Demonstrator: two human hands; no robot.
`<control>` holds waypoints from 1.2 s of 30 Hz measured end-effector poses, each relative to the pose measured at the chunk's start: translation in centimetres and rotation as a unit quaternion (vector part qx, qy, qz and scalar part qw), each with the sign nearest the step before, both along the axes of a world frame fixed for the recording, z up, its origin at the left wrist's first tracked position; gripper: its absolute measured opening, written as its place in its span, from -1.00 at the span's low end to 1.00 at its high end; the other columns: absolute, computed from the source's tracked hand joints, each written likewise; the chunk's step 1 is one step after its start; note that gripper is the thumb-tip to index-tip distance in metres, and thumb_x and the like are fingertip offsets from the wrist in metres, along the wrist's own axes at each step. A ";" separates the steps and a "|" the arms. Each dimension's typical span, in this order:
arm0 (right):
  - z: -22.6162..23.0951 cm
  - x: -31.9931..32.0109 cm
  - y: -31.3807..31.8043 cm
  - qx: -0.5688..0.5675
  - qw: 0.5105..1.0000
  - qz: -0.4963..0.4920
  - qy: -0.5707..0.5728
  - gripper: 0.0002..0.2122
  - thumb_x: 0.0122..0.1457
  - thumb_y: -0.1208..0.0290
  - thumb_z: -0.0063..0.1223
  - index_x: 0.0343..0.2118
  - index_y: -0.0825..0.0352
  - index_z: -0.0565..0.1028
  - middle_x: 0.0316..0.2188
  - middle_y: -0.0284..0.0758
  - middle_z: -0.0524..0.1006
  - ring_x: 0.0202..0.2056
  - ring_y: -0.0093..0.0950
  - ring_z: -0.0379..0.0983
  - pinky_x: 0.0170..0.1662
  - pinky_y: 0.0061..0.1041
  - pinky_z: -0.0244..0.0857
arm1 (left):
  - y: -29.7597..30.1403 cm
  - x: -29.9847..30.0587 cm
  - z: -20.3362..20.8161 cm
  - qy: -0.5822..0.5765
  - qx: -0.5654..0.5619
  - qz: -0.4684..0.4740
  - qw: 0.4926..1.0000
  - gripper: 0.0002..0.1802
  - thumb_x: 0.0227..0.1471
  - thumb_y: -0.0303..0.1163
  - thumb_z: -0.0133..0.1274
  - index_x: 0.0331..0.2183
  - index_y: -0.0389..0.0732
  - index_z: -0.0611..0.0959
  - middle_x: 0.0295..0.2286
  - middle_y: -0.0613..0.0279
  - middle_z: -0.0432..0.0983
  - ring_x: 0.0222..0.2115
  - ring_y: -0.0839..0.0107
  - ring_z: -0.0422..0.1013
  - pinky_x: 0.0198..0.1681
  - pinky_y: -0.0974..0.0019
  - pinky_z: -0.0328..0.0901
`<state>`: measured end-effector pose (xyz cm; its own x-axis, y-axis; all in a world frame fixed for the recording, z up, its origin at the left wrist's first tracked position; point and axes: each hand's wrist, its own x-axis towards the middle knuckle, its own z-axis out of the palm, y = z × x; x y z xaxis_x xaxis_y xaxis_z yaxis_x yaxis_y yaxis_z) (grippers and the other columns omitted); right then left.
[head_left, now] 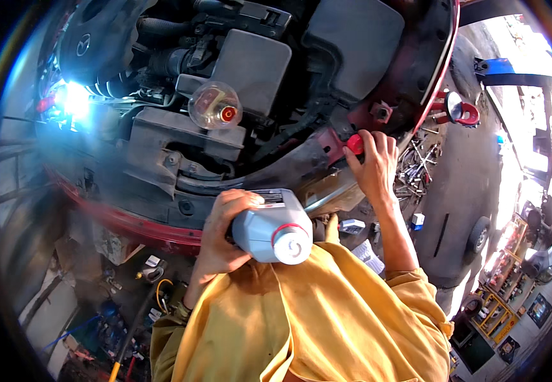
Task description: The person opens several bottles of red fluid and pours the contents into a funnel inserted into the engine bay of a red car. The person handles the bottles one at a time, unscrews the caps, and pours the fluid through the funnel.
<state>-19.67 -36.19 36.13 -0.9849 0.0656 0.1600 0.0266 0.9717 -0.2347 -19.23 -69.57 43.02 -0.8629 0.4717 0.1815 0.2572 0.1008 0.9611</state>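
My left hand (220, 232) is wrapped round a silver-grey plastic bottle (260, 223), tilted with its neck toward me. A white top (292, 246) with a red ring round its base shows at the neck. My right hand (378, 162) reaches to the front right corner of the engine bay and pinches a red screw cap (355, 144) in its fingertips. Ahead of the bottle, a clear plastic funnel-like cup (203, 118) with a red and orange centre sits among the engine covers. Whether it is seated in an opening cannot be told.
The open engine bay of a red car has black covers (250, 70) and a grey front panel (161, 143). A bright work lamp (72, 105) glares at left. Scattered hand tools (416, 167) lie on the floor at right, near a tyre (478, 235). Shelving (505, 267) stands farther right.
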 end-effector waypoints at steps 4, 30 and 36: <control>1.8 -0.9 -1.1 0.003 0.999 -0.024 -0.037 -0.51 0.01 0.25 0.31 0.00 0.34 0.48 -0.09 -0.15 0.44 -0.02 -0.15 0.32 0.07 -0.17 0.21 | -0.9 -1.1 -0.5 -0.027 0.027 -0.024 0.999 -0.16 -0.47 -0.59 0.29 0.02 -0.17 0.45 -0.08 0.01 0.42 -0.03 0.01 0.37 0.06 0.02 0.27; 25.2 -4.3 -12.9 0.052 0.836 0.445 -0.317 -0.83 0.02 0.46 0.21 -0.36 0.37 0.46 -0.56 -0.28 0.51 -0.50 -0.30 0.54 -0.46 -0.38 0.43 | 1.7 -2.5 2.8 0.199 -0.037 -0.072 0.977 -0.22 -0.37 -0.31 0.42 -0.01 -0.17 0.50 -0.09 0.16 0.41 -0.11 0.10 0.38 -0.08 0.08 0.27; 24.6 -2.3 -15.4 0.214 0.794 0.530 -0.206 -0.87 -0.05 0.46 0.13 -0.48 0.42 0.46 -0.64 -0.37 0.45 -0.60 -0.47 0.48 -0.57 -0.50 0.38 | 1.2 -2.0 2.3 0.245 -0.047 -0.062 0.966 -0.18 -0.34 -0.28 0.42 0.04 -0.14 0.45 -0.09 0.22 0.40 -0.08 0.15 0.36 -0.05 0.08 0.23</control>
<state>-21.93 -51.63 60.68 -0.4245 -0.8096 -0.4054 -0.8712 0.4872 -0.0605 -21.20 -68.34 45.33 -0.6208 0.6002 0.5044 0.6943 0.1221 0.7093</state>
